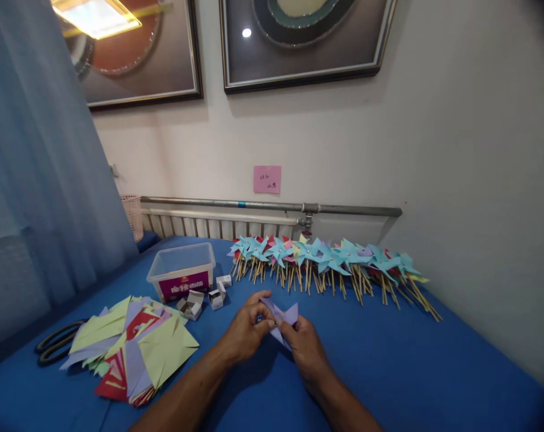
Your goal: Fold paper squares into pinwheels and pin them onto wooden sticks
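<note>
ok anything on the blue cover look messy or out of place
Nothing looks spilled. The pile of cut paper at left looks untidy: its sheets splay at uneven angles, and black looped handles poke out beside it.

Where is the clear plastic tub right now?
In the head view, the clear plastic tub stands left of and beyond the left hand, just behind the cut paper pile and beside the small white boxes.

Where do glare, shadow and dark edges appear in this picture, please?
Head view: a bright glare covers part of the left framed picture, with a small white spot on the right framed picture; head view: a soft shadow lies on the blue surface near the left hand and purple paper; head view: the upper right corner fades to black.
</note>
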The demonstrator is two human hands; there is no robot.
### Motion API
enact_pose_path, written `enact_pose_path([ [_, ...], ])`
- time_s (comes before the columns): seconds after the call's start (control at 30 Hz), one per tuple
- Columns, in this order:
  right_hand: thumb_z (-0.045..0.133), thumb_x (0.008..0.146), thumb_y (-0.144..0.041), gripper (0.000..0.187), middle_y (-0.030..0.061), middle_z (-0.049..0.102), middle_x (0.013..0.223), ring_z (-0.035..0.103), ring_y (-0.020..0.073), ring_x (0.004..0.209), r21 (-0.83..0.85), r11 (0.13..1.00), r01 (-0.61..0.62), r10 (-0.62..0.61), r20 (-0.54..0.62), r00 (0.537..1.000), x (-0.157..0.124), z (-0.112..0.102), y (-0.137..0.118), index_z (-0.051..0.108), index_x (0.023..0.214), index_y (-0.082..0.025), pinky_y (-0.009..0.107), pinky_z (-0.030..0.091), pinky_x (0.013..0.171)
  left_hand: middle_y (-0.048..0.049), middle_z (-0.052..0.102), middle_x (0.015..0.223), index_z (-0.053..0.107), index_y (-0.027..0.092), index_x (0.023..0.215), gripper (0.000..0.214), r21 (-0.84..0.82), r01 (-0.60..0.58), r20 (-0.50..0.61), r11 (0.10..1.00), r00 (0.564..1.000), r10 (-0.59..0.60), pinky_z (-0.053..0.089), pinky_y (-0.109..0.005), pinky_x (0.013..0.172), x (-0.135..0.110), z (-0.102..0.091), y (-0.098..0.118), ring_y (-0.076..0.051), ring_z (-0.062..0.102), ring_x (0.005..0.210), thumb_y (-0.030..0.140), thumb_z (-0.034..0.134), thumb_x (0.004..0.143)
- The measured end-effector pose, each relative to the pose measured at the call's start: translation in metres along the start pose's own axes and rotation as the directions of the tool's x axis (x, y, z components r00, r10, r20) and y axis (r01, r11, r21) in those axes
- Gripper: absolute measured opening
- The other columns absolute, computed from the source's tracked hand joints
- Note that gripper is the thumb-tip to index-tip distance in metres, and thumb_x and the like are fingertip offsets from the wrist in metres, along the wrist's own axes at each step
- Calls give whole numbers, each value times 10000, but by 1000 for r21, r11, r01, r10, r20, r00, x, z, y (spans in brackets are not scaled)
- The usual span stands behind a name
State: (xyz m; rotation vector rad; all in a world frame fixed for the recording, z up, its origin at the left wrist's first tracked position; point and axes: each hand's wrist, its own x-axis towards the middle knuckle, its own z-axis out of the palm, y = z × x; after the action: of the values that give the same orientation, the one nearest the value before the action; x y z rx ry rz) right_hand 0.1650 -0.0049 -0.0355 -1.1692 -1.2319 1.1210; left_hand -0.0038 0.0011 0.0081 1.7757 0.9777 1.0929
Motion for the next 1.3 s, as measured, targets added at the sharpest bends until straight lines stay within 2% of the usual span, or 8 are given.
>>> enact_pose_path([
  [0.13, 747, 736, -672, 540, 45, 742, 769, 625, 210, 682, 24, 1000, 1, -1, 21, 1000, -1, 1, -1, 753, 932, -169, 297, 480, 612, -143, 573, 1480, 658, 190, 751, 51, 0, -12, -2, 1000, 1000, 12, 418, -424, 1127, 0, 1, -1, -311, 494, 1424, 166, 656, 796],
  [0.27, 764, 722, -662, 547, 48, 744, 774, 633, 216, 692, 48, 999, -16, 15, 21, 1000, -1, 2, -5, 755, 941, -161, 302, 485, 627, -137, 631, 1364, 635, 190, 743, 69, 48, -29, -51, 998, 998, 31, 442, -380, 1071, -1, 5, 1, -282, 555, 1341, 171, 638, 809],
  [0.4, 787, 721, -634, 527, 37, 740, 763, 632, 209, 684, 91, 995, -42, 42, 10, 999, -3, 2, -10, 749, 940, -156, 304, 485, 647, -81, 694, 1026, 592, 198, 726, 108, 148, -23, -88, 989, 995, 36, 473, -324, 890, -3, 11, 5, -223, 652, 1019, 184, 594, 833],
  [0.47, 795, 721, -627, 520, 39, 740, 762, 635, 212, 686, 117, 992, -44, 43, 14, 999, -3, 2, -11, 746, 935, -156, 309, 488, 656, -38, 663, 861, 571, 202, 721, 119, 195, 3, -100, 981, 995, 17, 449, -304, 784, -4, 13, 7, -192, 622, 838, 192, 577, 840],
  [0.53, 804, 713, -625, 519, 39, 736, 747, 632, 212, 679, 126, 991, -49, 48, 8, 999, -4, 2, -11, 748, 924, -155, 307, 481, 644, -15, 635, 792, 560, 203, 722, 118, 223, 22, -112, 975, 994, 3, 418, -295, 734, -5, 15, 7, -177, 585, 763, 194, 572, 839],
  [0.7, 826, 677, -605, 503, 33, 722, 714, 606, 200, 639, 127, 990, -66, 68, -8, 998, -3, 4, -10, 761, 902, -160, 288, 444, 578, -6, 628, 773, 561, 200, 739, 92, 231, 41, -123, 972, 992, -13, 393, -288, 724, -6, 15, 9, -169, 563, 748, 167, 563, 825],
  [1.03, 842, 667, -537, 464, 52, 762, 798, 652, 218, 709, 162, 987, -26, 33, -40, 999, -3, 5, -11, 765, 929, -162, 298, 491, 645, 13, 603, 735, 585, 192, 761, 63, 199, 109, -109, 974, 990, -89, 374, -267, 681, -4, 13, 12, -152, 537, 705, 166, 560, 813],
  [1.3, 858, 653, -562, 476, 36, 726, 720, 621, 198, 656, 169, 984, -59, 57, 17, 998, -3, 1, -12, 741, 872, -156, 292, 468, 624, 23, 563, 690, 576, 195, 737, 73, 184, 131, -109, 974, 988, -113, 354, -261, 650, -4, 12, 13, -145, 509, 668, 187, 562, 808],
])
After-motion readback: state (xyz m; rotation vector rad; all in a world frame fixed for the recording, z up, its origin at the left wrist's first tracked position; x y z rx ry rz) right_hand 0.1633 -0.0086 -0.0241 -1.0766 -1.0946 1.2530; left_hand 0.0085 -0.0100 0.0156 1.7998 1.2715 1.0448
